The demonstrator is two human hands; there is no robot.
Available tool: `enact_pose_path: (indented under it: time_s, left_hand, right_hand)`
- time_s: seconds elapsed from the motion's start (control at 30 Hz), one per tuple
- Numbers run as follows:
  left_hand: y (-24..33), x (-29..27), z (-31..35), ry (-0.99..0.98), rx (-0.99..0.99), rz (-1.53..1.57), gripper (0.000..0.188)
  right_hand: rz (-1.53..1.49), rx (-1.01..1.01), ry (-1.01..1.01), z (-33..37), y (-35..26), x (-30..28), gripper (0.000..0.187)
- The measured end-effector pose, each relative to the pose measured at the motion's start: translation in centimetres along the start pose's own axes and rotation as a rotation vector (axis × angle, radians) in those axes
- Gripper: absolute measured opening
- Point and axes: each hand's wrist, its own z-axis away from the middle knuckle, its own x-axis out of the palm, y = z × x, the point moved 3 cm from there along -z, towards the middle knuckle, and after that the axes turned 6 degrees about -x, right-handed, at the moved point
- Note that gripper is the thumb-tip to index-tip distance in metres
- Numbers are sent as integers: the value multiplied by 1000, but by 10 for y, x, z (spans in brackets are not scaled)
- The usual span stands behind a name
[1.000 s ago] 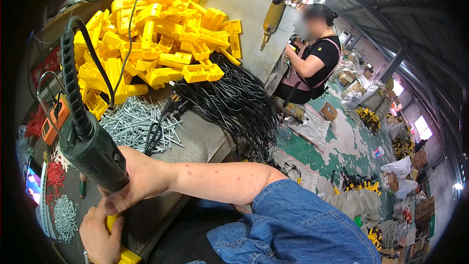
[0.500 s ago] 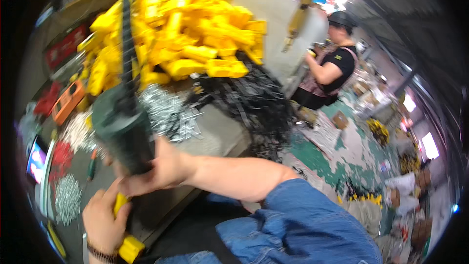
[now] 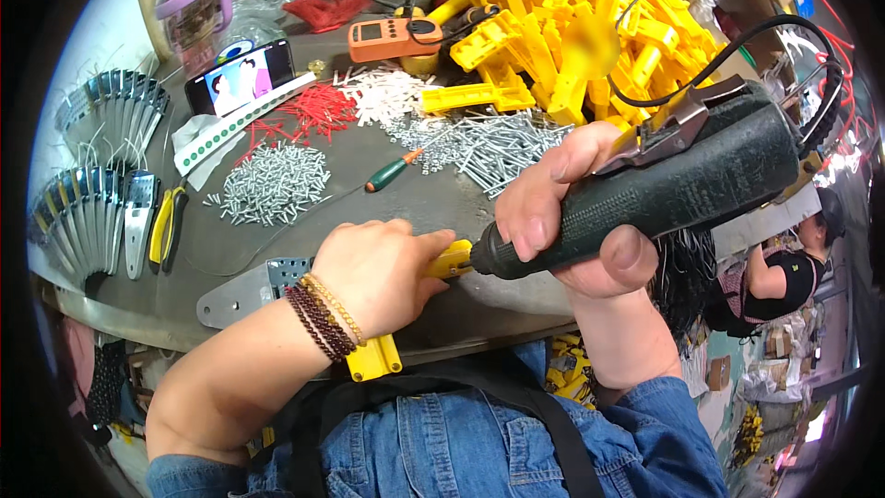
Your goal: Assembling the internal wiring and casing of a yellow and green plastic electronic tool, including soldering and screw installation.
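Grey surface bearing loose parts.
Left end: metal plates, yellow-handled pliers; centre: short screws, green-handled screwdriver, long screws; towards the far edge, right of centre: heaped yellow plastic parts.

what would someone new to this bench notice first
Probably the tall heap of yellow parts at the back right of the bench. Then the dark green power tool in the grip of the right hand, its nose at a yellow piece in the left hand.

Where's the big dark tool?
In the head view, the tool is right of centre in the right hand, its tip at the yellow piece in the left hand.
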Motion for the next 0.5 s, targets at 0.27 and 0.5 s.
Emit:
enact_pose_path:
  time_s: [0.27, 0.5]
  left_hand:
    - [2, 1, -3, 73, -29, 1, 26]
    - [1, 2, -2, 86, -28, -3, 23]
  right_hand:
    - [114, 62, 16, -9, 2, 8, 69]
    - [134, 4, 75, -8, -2, 14, 79]
